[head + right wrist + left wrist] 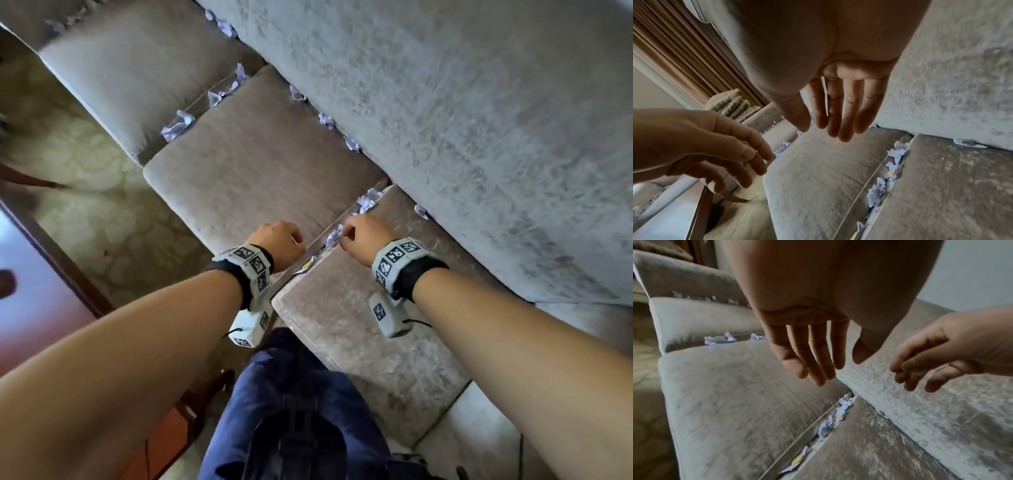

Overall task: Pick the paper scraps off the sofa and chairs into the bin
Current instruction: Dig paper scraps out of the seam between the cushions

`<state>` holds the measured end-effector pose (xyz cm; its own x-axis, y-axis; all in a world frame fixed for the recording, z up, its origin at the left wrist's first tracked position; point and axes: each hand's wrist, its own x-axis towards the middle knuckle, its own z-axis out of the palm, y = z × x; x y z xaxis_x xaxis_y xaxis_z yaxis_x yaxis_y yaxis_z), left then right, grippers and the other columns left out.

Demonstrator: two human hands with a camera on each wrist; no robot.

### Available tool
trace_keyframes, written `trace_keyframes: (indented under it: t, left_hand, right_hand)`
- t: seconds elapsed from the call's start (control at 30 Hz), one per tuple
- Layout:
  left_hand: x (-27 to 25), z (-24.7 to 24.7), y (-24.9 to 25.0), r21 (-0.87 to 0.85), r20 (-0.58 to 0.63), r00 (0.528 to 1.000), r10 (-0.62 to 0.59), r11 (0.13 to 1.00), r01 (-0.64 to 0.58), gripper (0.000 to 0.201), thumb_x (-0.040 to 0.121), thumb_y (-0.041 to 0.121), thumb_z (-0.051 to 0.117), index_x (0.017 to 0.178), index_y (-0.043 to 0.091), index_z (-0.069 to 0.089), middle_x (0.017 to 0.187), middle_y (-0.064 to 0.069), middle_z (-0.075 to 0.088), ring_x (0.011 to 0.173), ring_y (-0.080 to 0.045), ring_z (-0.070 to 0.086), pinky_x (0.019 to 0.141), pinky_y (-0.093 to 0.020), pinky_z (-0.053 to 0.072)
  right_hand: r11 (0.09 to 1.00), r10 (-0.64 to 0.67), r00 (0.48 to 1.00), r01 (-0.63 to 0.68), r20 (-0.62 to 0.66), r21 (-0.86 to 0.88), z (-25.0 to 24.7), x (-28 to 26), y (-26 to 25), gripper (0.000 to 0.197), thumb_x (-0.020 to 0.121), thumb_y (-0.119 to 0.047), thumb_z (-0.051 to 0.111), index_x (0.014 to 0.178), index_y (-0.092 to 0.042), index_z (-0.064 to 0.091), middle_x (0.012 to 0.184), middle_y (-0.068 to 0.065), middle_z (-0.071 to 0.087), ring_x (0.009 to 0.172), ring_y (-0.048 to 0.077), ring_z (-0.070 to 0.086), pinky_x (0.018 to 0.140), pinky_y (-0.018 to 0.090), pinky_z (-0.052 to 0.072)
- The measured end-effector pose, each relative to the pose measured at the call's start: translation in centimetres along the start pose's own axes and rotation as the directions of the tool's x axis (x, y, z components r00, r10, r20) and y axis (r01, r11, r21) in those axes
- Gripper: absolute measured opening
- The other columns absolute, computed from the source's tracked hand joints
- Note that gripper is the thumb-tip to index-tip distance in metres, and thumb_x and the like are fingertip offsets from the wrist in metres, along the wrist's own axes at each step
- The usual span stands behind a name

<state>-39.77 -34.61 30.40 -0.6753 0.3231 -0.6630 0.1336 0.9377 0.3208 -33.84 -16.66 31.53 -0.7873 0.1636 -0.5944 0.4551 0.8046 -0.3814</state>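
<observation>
Pale blue paper scraps (334,236) lie wedged in the seam between the sofa's middle and right seat cushions (260,164); the left wrist view (826,426) and the right wrist view (876,191) show them too. A yellow scrap (797,460) sits lower in that seam. My left hand (284,240) hovers just left of the seam, its fingers (818,363) relaxed and holding nothing. My right hand (363,236) hovers just right of it, above the scraps, its fingers (846,120) straight and empty. No bin is in view.
More scraps (178,125) fill the seam between the left and middle cushions, and others (325,120) line the backrest (462,120). One scrap (968,143) lies at the back of the right cushion. A dark wooden table (41,246) stands left on the patterned floor (85,164).
</observation>
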Motion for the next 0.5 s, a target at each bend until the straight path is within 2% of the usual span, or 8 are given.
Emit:
trace_keyframes:
  t: [0.07, 0.13, 0.2, 0.27, 0.33, 0.4, 0.5]
  left_hand:
    - [2.3, 1.9, -0.1, -0.02, 0.006, 1.0, -0.012, 1.0, 0.012, 0.016, 0.089, 0.035, 0.056, 0.1, 0.03, 0.067, 0.103, 0.002, 0.071, 0.095, -0.023, 0.065, 0.086, -0.037, 0.056]
    - [4.8, 4.1, -0.4, -0.043, 0.008, 0.999, -0.032, 0.999, 0.032, 0.014, 0.088, 0.036, 0.056, 0.095, 0.03, 0.066, 0.099, 0.001, 0.07, 0.092, -0.024, 0.065, 0.083, -0.036, 0.056]
    - [7.2, 6.8, -1.1, -0.045, 0.033, 0.997, -0.063, 0.997, 0.065, 0.009, 0.085, 0.036, 0.057, 0.088, 0.031, 0.064, 0.096, 0.0, 0.07, 0.091, -0.026, 0.065, 0.082, -0.036, 0.055]
    - [9.5, 9.8, -2.1, -0.05, 0.071, 0.993, -0.094, 0.994, 0.097, 0.014, 0.086, 0.038, 0.056, 0.09, 0.029, 0.066, 0.096, -0.002, 0.07, 0.09, -0.029, 0.065, 0.08, -0.036, 0.055]
    - [11.3, 12.5, -3.2, -0.055, 0.093, 0.99, -0.109, 0.992, 0.114, 0.017, 0.088, 0.041, 0.056, 0.096, 0.031, 0.067, 0.102, -0.003, 0.069, 0.091, -0.029, 0.065, 0.081, -0.037, 0.055]
    - [12.9, 14.8, -4.4, -0.056, 0.102, 0.989, -0.103, 0.992, 0.109, 0.02, 0.089, 0.036, 0.058, 0.106, 0.032, 0.067, 0.11, -0.003, 0.068, 0.097, -0.03, 0.064, 0.084, -0.037, 0.054]
    - [15.0, 17.4, -5.9, -0.025, 0.073, 0.993, -0.088, 0.996, 0.09, 0.027, 0.089, 0.028, 0.058, 0.116, 0.032, 0.065, 0.114, -0.002, 0.067, 0.098, -0.03, 0.064, 0.077, -0.033, 0.05]
  right_hand:
    - [1.0, 0.007, 1.0, -0.007, 0.015, 0.013, 1.2, 2.1, 1.3, 0.01, 0.085, -0.021, 0.056, 0.075, -0.022, 0.059, 0.083, 0.007, 0.065, 0.073, 0.026, 0.055, 0.064, 0.027, 0.041]
    - [0.999, 0.024, 1.0, -0.024, 0.007, 0.027, 2.7, 4.1, 2.6, 0.01, 0.084, -0.02, 0.057, 0.078, -0.017, 0.064, 0.084, 0.008, 0.069, 0.079, 0.03, 0.062, 0.069, 0.03, 0.05]
    - [0.998, 0.051, 0.999, -0.051, -0.01, 0.031, 4.5, 5.9, 4.3, 0.016, 0.083, -0.018, 0.056, 0.084, -0.01, 0.069, 0.086, 0.014, 0.071, 0.082, 0.034, 0.064, 0.073, 0.037, 0.055]
    - [0.997, 0.068, 0.998, -0.067, -0.01, 0.037, 6.5, 7.4, 5.9, 0.019, 0.084, -0.016, 0.056, 0.089, -0.003, 0.07, 0.086, 0.017, 0.071, 0.081, 0.034, 0.065, 0.074, 0.039, 0.055]
    - [0.995, 0.08, 0.997, -0.08, 0.008, 0.056, 8.5, 8.8, 7.5, 0.016, 0.085, -0.016, 0.057, 0.09, -0.008, 0.07, 0.087, 0.011, 0.072, 0.083, 0.03, 0.065, 0.076, 0.036, 0.055]
    - [0.992, 0.093, 0.995, -0.095, 0.025, 0.082, 10.5, 10.2, 8.7, 0.013, 0.086, -0.018, 0.06, 0.093, -0.014, 0.07, 0.088, 0.006, 0.072, 0.085, 0.027, 0.065, 0.078, 0.033, 0.054]
    - [0.984, 0.123, 0.992, -0.126, 0.028, 0.125, 13.2, 12.1, 10.1, 0.013, 0.087, -0.022, 0.062, 0.097, -0.018, 0.07, 0.09, 0.0, 0.071, 0.087, 0.022, 0.064, 0.079, 0.029, 0.052]
